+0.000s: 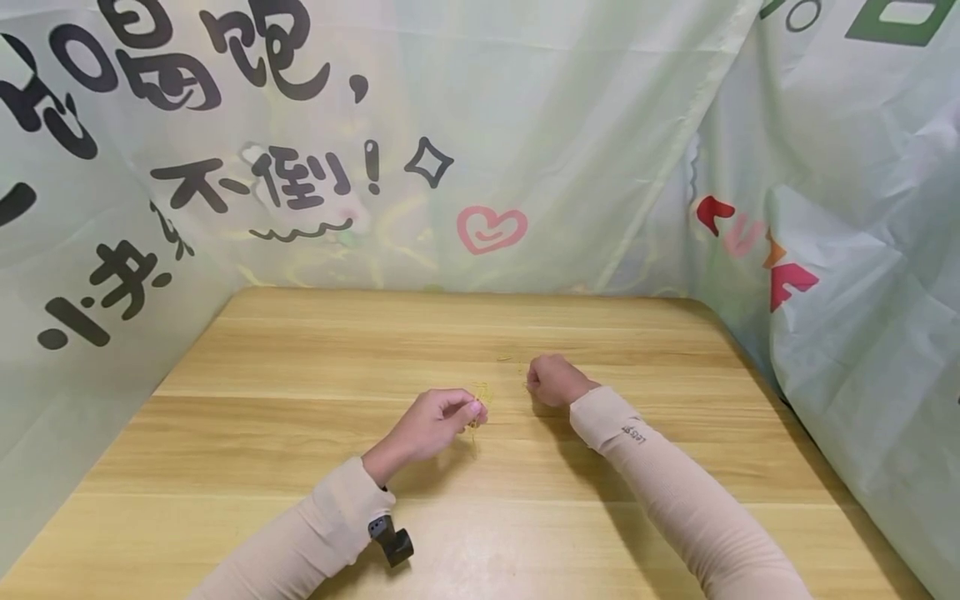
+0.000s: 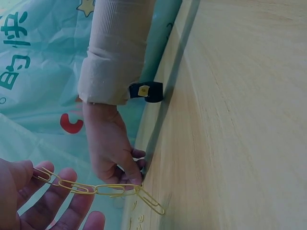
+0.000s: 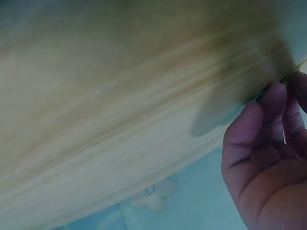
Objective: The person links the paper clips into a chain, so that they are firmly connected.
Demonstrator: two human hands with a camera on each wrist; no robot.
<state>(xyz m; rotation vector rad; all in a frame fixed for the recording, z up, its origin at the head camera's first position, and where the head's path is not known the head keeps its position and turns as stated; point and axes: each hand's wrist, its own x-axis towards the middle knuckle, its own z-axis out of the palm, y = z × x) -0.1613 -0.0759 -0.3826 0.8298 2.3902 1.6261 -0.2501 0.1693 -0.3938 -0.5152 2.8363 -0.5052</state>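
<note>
My left hand point(image 1: 438, 423) pinches one end of a chain of linked yellow paper clips point(image 2: 79, 188) between thumb and forefinger. In the left wrist view, several clips stretch out from that pinch, with the other fingers spread beneath. The right hand point(image 1: 558, 381) is down at the tabletop farther off to the right, its fingers bent. At its fingertips, in the right wrist view, a thin gold-yellow paper clip point(image 3: 299, 66) shows, partly hidden between finger and thumb. Loose paper clips point(image 1: 505, 359) lie close by, just left of the right hand.
The wooden table point(image 1: 315, 358) runs back to a pale printed cloth point(image 1: 570, 150) hung behind it and along both sides. A small black device point(image 1: 393, 542) is strapped to the left wrist. Beige sleeves point(image 1: 675, 492) cover both forearms.
</note>
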